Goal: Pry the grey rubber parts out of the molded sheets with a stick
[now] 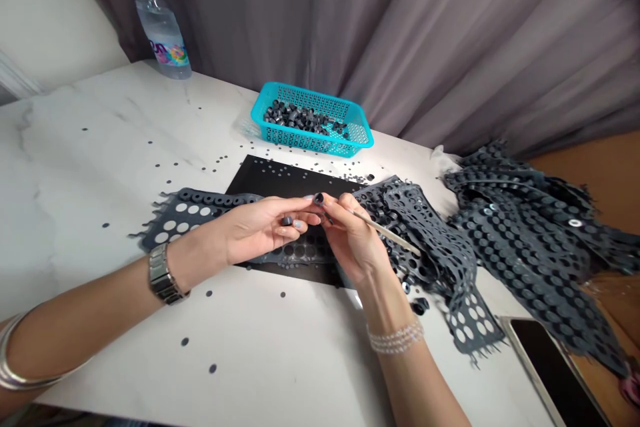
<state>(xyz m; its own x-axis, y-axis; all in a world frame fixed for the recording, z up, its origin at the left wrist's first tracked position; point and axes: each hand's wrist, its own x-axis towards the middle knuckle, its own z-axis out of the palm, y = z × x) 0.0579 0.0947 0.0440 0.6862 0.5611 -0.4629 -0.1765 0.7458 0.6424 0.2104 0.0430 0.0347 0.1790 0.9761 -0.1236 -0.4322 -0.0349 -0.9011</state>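
Note:
Over a black mat (305, 273), my two hands meet at the fingertips around a small black rubber plug (319, 199). My left hand (263, 230) is closed, its thumb and finger at the plug, with a second black rubber plug (287, 221) resting against its curled fingers. In my right hand (353, 237) lies a thin, pale stick (390, 235), its long end slanting down to the right; its other end is hidden by the fingers. Beneath the hands a dark moulded rubber sheet (153, 230) with rows of round holes spreads across the mat.
A turquoise basket (320, 143) of black plugs stands behind the mat. Perforated rubber sheets (430, 213) and a large heap of uncut sheets (530, 233) lie right, near a phone (555, 373). A water bottle (163, 33) stands back left. Small dark discs (213, 368) dot the table.

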